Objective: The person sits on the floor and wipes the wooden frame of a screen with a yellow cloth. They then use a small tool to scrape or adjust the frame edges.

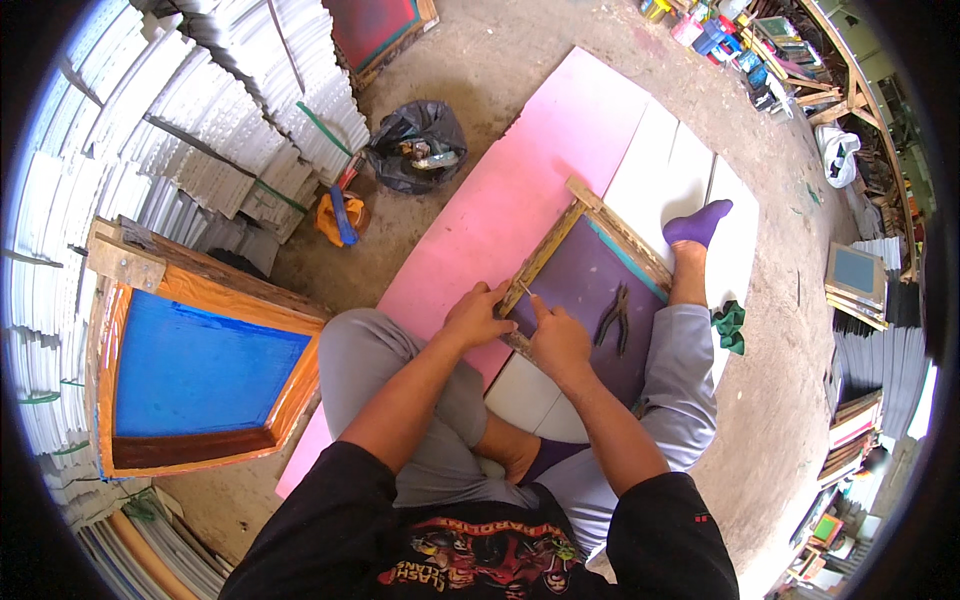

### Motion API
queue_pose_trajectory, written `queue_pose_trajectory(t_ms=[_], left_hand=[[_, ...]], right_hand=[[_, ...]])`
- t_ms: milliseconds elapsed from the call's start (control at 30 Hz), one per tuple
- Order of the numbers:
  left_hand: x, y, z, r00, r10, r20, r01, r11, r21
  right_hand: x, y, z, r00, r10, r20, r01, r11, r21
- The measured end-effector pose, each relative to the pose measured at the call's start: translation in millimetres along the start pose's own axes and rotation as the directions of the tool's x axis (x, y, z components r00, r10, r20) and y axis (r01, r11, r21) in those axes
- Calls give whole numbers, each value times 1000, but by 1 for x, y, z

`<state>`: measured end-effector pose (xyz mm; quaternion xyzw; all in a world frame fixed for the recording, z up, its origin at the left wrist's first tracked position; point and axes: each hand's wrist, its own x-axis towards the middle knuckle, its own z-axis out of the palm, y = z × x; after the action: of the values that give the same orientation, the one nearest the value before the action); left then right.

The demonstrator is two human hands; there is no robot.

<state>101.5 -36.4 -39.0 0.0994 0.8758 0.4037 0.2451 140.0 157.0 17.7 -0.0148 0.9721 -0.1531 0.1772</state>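
A wooden screen frame (546, 247) with purple mesh (580, 275) lies tilted across the board between my legs. My left hand (478, 318) is closed around the frame's near left corner, its fingers over the wooden edge. Close beside it, my right hand (558, 338) is closed low over the mesh near that same corner. A thin, pale tip shows at its index finger; what it belongs to is hidden in the hand. Dark-handled pliers (612, 320) rest on the mesh to the right of my right hand.
Pink board (470, 240) and white boards (650, 150) lie under me. To the left leans a frame with blue mesh (205, 365), before stacked pale sheets (200, 80). A black bag of rubbish (418, 150) stands beyond. A green cloth (730, 327) lies right of my leg.
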Motion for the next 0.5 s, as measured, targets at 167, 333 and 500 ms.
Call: queue_pose_trajectory(t_ms=[167,333,500], left_hand=[[0,-8,7,999,28,-33,-28,1000,7],[-4,-3,2,1000,-6,-3,6,1000,-21],[-5,5,-1,1000,-10,-5,10,1000,-11]], right_hand=[[5,13,9,997,25,-79,-1,957,291],[-6,10,7,997,7,-76,-2,997,72],[1,35,37,977,33,-212,91,831,548]])
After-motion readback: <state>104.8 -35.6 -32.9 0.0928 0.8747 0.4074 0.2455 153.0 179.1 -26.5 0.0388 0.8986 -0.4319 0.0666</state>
